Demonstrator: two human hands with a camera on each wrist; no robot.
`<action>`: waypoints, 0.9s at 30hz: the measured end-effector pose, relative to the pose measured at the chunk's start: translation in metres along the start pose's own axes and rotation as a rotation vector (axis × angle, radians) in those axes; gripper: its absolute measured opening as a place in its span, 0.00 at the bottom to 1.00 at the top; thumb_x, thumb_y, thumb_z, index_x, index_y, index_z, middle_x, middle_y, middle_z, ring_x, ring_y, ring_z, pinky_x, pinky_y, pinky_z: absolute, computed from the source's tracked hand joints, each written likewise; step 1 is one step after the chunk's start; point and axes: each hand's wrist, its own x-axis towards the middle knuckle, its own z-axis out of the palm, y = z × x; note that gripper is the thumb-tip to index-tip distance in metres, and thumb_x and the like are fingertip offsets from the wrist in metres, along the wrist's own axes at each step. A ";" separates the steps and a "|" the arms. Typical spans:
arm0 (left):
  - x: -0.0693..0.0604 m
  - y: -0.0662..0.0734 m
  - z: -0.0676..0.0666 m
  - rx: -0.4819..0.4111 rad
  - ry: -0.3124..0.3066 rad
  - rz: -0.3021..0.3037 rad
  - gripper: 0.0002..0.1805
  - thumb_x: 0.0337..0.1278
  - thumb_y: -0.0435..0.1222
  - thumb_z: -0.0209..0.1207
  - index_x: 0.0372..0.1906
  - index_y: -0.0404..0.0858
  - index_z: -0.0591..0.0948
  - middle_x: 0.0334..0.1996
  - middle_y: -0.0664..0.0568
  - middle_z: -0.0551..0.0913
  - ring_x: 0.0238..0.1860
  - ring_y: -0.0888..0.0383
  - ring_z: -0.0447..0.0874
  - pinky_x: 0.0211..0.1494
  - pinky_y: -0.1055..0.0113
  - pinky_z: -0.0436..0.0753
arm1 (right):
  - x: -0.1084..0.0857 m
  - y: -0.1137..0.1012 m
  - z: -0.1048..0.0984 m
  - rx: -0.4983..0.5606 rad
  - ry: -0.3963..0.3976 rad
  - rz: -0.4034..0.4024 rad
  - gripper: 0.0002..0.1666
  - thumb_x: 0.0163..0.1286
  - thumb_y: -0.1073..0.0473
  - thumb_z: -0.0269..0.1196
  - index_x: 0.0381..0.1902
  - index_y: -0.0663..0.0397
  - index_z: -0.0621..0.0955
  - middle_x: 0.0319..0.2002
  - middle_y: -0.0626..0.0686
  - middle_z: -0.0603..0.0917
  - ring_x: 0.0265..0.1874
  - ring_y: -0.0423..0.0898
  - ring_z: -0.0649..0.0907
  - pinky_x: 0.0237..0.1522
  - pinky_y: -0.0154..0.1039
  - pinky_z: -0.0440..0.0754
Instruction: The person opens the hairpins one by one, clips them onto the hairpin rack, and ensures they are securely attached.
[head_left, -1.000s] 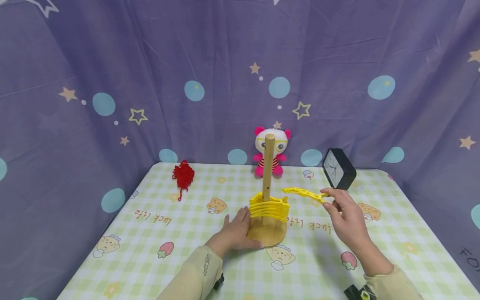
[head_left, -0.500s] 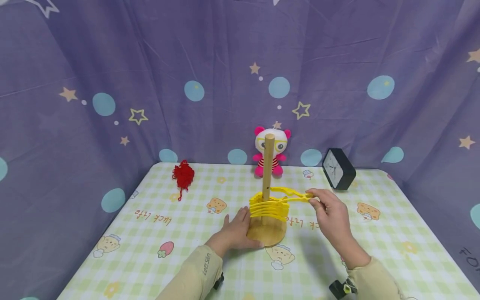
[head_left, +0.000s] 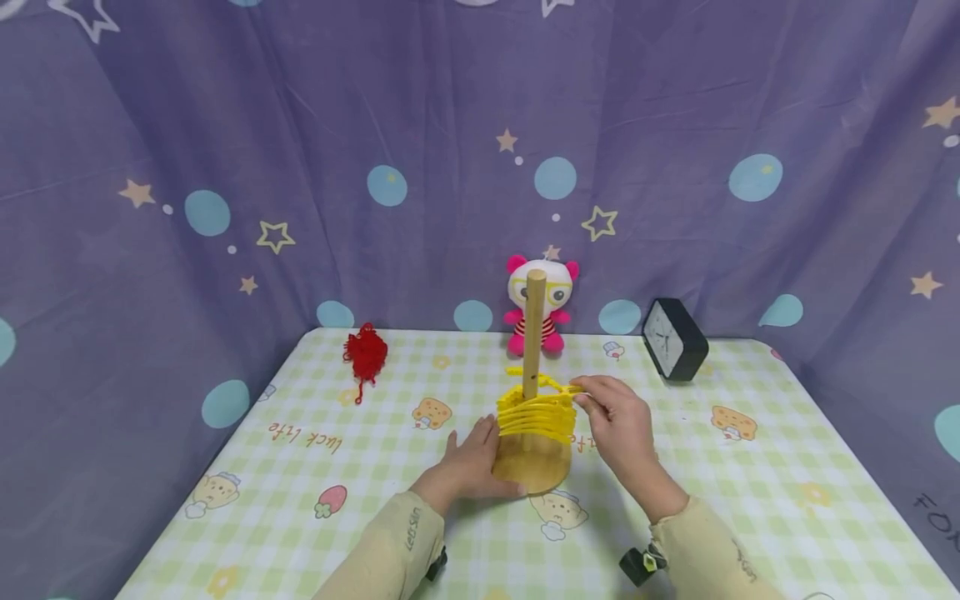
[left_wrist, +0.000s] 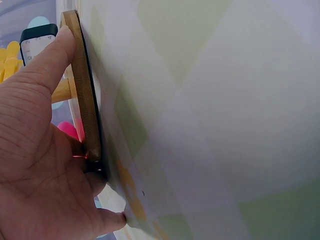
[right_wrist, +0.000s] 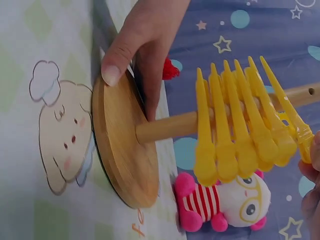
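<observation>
A wooden stand (head_left: 537,477) with a round base and upright post stands mid-table. My left hand (head_left: 467,465) holds the base from the left, thumb on its near rim, as the left wrist view shows. Several yellow plastic pieces (head_left: 538,418) are stacked around the lower post; in the right wrist view they have tapered tips and wide, rounded lower parts. My right hand (head_left: 617,421) pinches the end of another yellow plastic piece (right_wrist: 288,109) between thumb and fingers. This piece lies just above the stack, level with the post, its far end reaching past it. Whether it touches the stack I cannot tell.
Behind the post sits a pink and white plush panda (head_left: 546,333). A black clock (head_left: 675,337) stands at the back right, a red tangle of cord (head_left: 366,354) at the back left. A checked cloth (head_left: 262,517) covers the table; a purple curtain (head_left: 435,100) hangs behind.
My right hand has moved left with the yellow piece, bringing it from the right of the post to the post just above the stack. The left hand and the stand stay in place.
</observation>
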 end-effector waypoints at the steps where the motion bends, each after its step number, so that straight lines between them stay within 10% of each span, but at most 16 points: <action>1: 0.000 0.000 0.000 0.001 0.001 0.002 0.64 0.45 0.66 0.64 0.77 0.34 0.49 0.78 0.44 0.45 0.77 0.49 0.41 0.73 0.38 0.42 | 0.000 -0.001 0.002 0.002 -0.004 -0.001 0.10 0.59 0.67 0.70 0.39 0.53 0.89 0.37 0.47 0.87 0.33 0.41 0.82 0.32 0.28 0.78; 18: 0.001 0.003 0.001 0.004 0.004 0.008 0.62 0.45 0.66 0.64 0.78 0.37 0.50 0.78 0.44 0.46 0.77 0.49 0.41 0.73 0.38 0.42 | -0.007 0.004 -0.011 -0.003 -0.228 0.044 0.23 0.68 0.62 0.65 0.61 0.54 0.79 0.52 0.52 0.82 0.26 0.39 0.72 0.26 0.32 0.75; 27: 0.000 -0.003 0.005 -0.015 0.003 -0.005 0.62 0.45 0.66 0.64 0.77 0.36 0.50 0.78 0.45 0.45 0.77 0.50 0.40 0.73 0.39 0.40 | -0.022 0.020 -0.028 0.012 -0.133 0.070 0.15 0.69 0.64 0.62 0.53 0.56 0.83 0.50 0.51 0.84 0.32 0.39 0.78 0.33 0.27 0.77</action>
